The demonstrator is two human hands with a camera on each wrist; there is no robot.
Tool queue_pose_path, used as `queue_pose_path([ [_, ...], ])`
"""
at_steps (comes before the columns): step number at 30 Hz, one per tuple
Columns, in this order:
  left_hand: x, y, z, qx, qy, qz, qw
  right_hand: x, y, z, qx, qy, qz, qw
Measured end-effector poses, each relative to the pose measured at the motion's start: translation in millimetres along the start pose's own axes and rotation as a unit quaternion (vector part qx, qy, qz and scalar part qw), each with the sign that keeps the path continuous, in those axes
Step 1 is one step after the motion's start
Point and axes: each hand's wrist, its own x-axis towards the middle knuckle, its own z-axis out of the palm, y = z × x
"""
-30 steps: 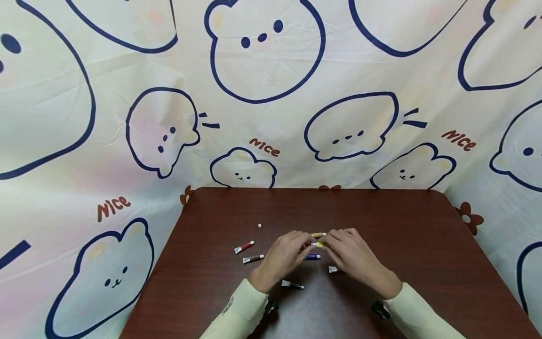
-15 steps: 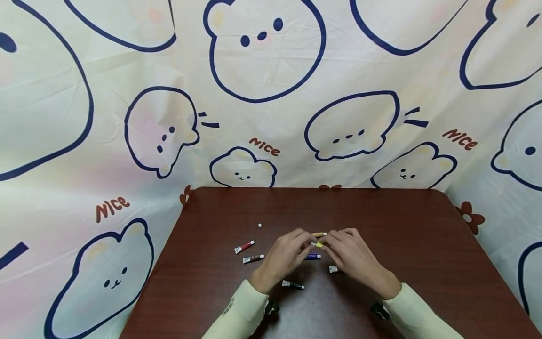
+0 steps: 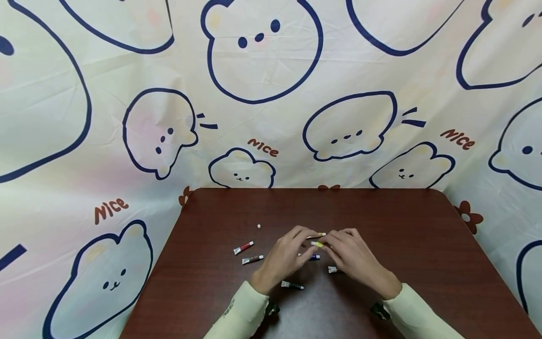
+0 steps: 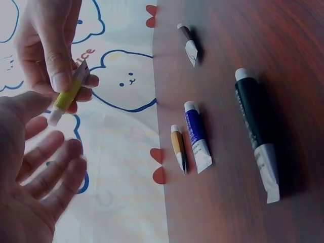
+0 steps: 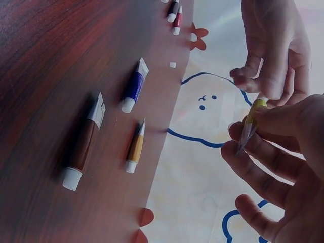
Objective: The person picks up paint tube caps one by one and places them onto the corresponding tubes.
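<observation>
My right hand (image 3: 357, 261) pinches a small yellow paint tube (image 4: 71, 93) between thumb and fingers, its white cap pointing at my other hand. Beside that cap, my left hand (image 3: 283, 256) has its fingers spread and relaxed, the thumb close to the cap in the left wrist view. Under and behind the hands lie a blue paint tube (image 5: 134, 91) and an ochre paint tube (image 5: 135, 149). A brown paint tube (image 5: 83, 149) is mostly hidden below my right hand in the head view.
Left of the hands are a red paint tube (image 3: 243, 248), a dark brown paint tube (image 3: 252, 260) and a small white cap-like piece (image 3: 259, 226). A dark green paint tube (image 3: 292, 285) lies nearer on the brown table (image 3: 398, 221). A patterned cloth (image 3: 262, 117) hangs behind.
My left hand's fingers have loosened and drawn slightly left, away from the yellow paint tube's cap, which now shows. My right hand keeps its hold in nearly the same place.
</observation>
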Motion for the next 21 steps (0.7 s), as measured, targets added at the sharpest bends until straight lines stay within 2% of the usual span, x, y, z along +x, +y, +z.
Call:
queue_pose_path([
  [2,-0.5,-0.2,0.0,0.005,-0.002,-0.016,0.9999,0.0,0.1,-0.5,0.000,0.000,0.002,1.000],
  [4,-1.2,-0.1,0.0,0.019,-0.004,-0.017,0.9997,-0.3,0.2,-0.6,-0.001,-0.001,0.003,1.000],
  [9,-2.4,-0.4,1.2,0.046,0.005,0.026,0.9986,-1.4,0.4,0.7,-0.003,-0.005,-0.003,1.000],
  [11,-2.5,-0.4,1.8,0.045,0.007,0.032,0.9985,-1.7,0.6,1.3,-0.004,-0.006,-0.007,1.000],
  [13,-2.3,-0.3,2.2,0.044,0.003,0.029,0.9986,-1.9,0.6,1.9,-0.006,-0.007,-0.009,1.000],
  [17,-3.0,-0.4,3.0,0.030,-0.008,0.001,0.9995,-2.5,0.8,2.4,-0.009,-0.010,-0.004,1.000],
  [21,-2.5,-0.3,3.1,0.045,-0.001,0.009,0.9989,-3.7,1.4,2.8,-0.006,-0.011,0.003,1.000],
])
